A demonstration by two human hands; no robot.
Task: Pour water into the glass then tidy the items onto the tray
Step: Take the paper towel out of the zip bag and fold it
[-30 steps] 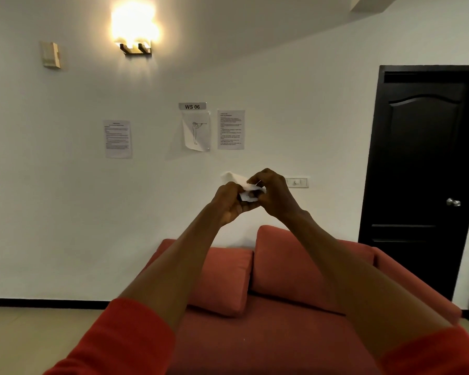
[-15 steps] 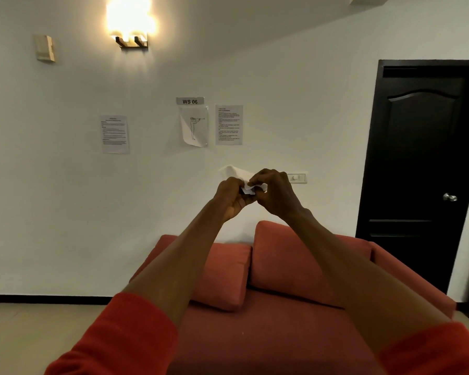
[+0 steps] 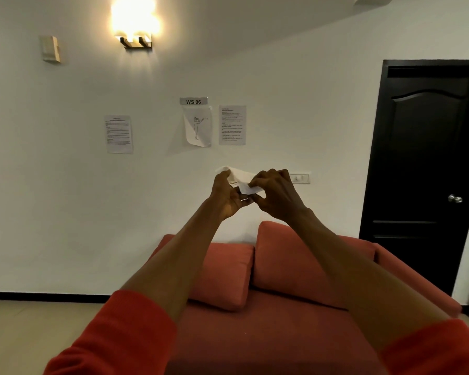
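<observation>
Both my arms are stretched out in front of me at chest height, in red sleeves. My left hand (image 3: 228,196) and my right hand (image 3: 275,194) meet in the middle and pinch a small crumpled white tissue (image 3: 241,178) between their fingertips. The tissue sticks out above and between the fingers. No glass, water container or tray is in view.
A red sofa (image 3: 268,320) with two back cushions stands below my arms against a white wall. A black door (image 3: 428,169) is at the right. Papers and a "WS 06" label (image 3: 193,101) hang on the wall under a lit lamp (image 3: 134,23).
My hands have parted slightly and spread the tissue wider between them. The view has shifted a little.
</observation>
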